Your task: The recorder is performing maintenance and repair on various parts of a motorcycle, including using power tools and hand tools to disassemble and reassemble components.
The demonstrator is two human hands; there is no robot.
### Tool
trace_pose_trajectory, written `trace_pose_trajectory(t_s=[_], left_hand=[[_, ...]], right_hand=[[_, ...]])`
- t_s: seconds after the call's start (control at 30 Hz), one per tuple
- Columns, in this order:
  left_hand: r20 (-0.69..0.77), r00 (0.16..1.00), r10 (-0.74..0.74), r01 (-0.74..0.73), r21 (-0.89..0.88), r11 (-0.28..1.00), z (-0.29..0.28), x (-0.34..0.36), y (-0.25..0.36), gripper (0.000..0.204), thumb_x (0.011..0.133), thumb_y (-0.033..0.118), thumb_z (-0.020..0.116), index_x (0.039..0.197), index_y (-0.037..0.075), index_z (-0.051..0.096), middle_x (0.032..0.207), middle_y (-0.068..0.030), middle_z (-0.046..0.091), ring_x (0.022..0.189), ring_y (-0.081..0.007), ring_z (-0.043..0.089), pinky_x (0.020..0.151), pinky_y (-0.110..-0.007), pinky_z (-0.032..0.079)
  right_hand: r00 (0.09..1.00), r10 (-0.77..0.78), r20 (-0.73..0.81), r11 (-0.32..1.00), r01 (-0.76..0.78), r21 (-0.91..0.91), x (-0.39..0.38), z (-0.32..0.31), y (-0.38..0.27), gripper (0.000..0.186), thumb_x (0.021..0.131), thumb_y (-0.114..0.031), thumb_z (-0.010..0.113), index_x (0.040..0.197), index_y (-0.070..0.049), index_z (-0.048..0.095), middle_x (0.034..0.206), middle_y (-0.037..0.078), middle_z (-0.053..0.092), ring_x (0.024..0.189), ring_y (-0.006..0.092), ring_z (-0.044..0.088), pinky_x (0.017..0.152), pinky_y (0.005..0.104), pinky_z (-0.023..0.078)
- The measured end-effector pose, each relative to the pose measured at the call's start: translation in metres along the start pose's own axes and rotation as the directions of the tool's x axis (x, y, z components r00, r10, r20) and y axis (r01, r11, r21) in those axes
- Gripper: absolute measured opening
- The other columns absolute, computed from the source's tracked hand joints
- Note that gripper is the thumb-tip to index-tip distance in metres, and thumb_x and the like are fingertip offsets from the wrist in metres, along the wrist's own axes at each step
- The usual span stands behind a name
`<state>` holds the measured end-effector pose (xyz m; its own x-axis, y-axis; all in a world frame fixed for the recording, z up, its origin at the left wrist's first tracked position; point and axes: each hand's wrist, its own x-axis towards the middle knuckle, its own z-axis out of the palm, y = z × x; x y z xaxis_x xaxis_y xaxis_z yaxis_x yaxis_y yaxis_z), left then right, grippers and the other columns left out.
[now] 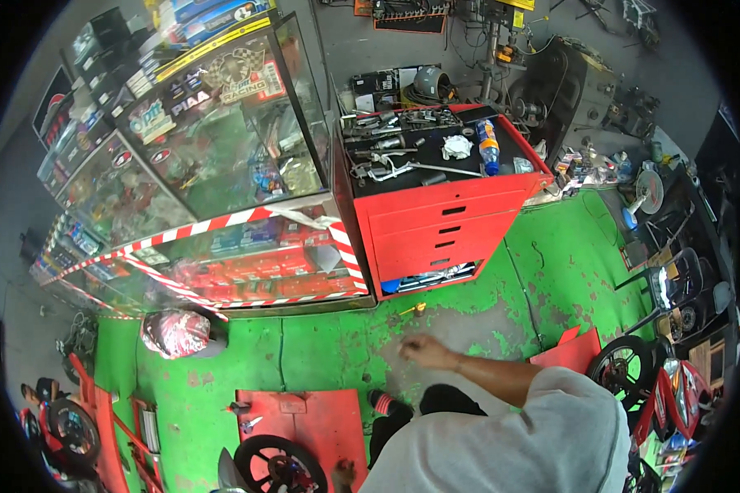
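My right hand (426, 352) reaches out in front of me over the worn floor, its fingers loosely bent and apart, with nothing seen in them. Just beyond it on the floor lies a small yellow and brass-coloured piece (416, 310), whose kind I cannot make out. My left hand (343, 474) hangs at the lower edge beside a black motorcycle wheel (281, 465); its fingers are dark and partly cut off. That wheel stands on a red platform (329, 411). A small dark and red item (238, 407) lies on the platform's far left corner.
A red tool cabinet (444, 215) holds wrenches, sockets and a blue-capped bottle (487, 148) on top. Left of it stands a glass display case (222, 156). A red and white helmet-like bundle (175, 334) sits before it. To the right are a chair (674, 283) and a red motorcycle (682, 394).
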<state>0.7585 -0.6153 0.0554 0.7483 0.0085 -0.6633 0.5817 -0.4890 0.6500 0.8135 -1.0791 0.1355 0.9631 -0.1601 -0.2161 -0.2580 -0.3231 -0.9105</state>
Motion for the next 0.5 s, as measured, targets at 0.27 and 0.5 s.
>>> trace_pose_trajectory(t_s=[0.27,0.5], left_hand=[[-0.045,0.978,-0.205,0.21,0.164,0.964,-0.066,0.098,0.01,0.028,0.097,0.016,0.072,0.117,-0.003,0.064,0.094,-0.0095,0.071,0.069,-0.016,0.065,0.057,-0.032,0.052],[-0.257,0.957,0.134,-0.201,-0.254,0.946,-0.037,0.151,0.139,0.031,0.097,0.017,0.071,0.12,-0.004,0.068,0.089,-0.0098,0.071,0.07,-0.0145,0.067,0.061,-0.031,0.055]], right_hand=[[0.674,-0.326,-0.663,0.925,0.082,-0.372,0.119,-0.218,-0.104,0.024,0.1,-0.025,0.07,0.098,-0.002,0.072,0.09,0.015,0.071,0.086,0.0304,0.067,0.076,0.0417,0.053],[0.667,-0.583,-0.463,0.619,-0.004,-0.785,0.232,-0.272,-0.164,0.03,0.092,-0.03,0.075,0.086,-0.002,0.069,0.087,0.019,0.068,0.086,0.0416,0.063,0.081,0.0517,0.05]])
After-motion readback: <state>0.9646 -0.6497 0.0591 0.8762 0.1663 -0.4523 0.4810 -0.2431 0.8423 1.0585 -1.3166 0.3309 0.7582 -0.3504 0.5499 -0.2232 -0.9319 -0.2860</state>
